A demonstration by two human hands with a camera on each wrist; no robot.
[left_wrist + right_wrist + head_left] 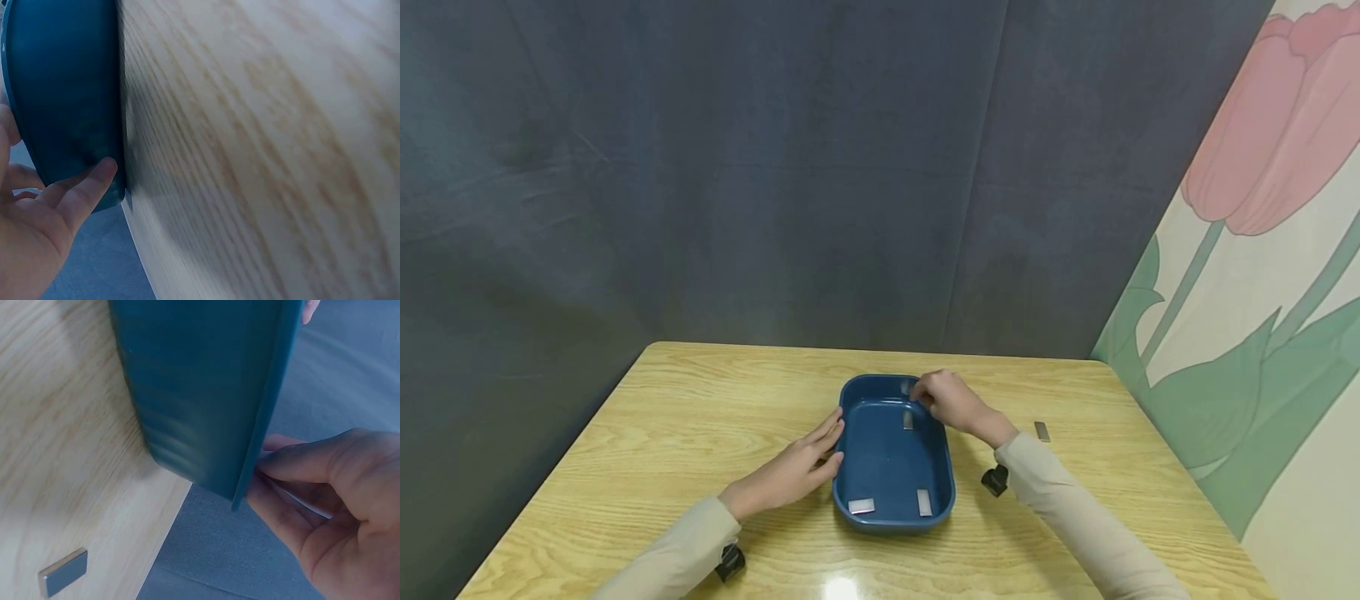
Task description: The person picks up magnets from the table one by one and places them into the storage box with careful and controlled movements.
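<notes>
A deep blue plastic tray (pixel 891 454) stands on the table. My left hand (pixel 793 473) rests its extended fingers on the tray's left side; in the left wrist view a fingertip (pixel 107 169) touches its outer wall. My right hand (pixel 953 398) reaches over the far right corner with curled fingers, pinching a small, blurred metal block (pixel 907 387) against the far wall. In the right wrist view the rim (pixel 253 456) hides those fingertips. Inside the tray lie a metal block (pixel 908 420) near the far right corner, another (pixel 861 506) front left and a third (pixel 924 502) front right.
One more metal block (pixel 1042 431) lies on the wooden table (pixel 737 400) right of the tray, beyond my right wrist. Black wrist devices (pixel 730 562) hang under both sleeves. A dark curtain (pixel 775 183) stands behind the table, and a tulip-painted wall (pixel 1262 333) at right.
</notes>
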